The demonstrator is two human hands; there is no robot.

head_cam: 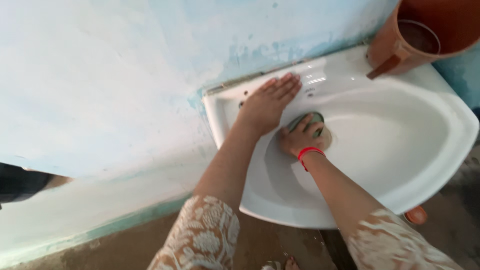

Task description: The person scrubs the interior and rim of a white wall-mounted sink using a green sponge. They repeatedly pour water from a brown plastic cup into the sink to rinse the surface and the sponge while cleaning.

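Two bare hands work at a white ceramic wall basin [425, 145]: the left hand [267, 107] lies flat on its rim, fingers straight and together, while the right hand [299, 139] curls its fingers over a green scrubbing pad [306, 120], pressing it against the bowl's inner wall. An orange plastic bucket [400, 47] stands well beyond the fingertips.

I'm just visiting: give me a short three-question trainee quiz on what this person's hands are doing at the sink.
1. True or false: the left hand lies flat on the rim of the white ceramic washbasin.
2. What does the right hand press into the bowl? A) green scrubbing pad B) yellow cloth C) wire brush
3. What stands on the basin's far corner?

Key
1. True.
2. A, the green scrubbing pad.
3. A brown plastic jug with a handle.
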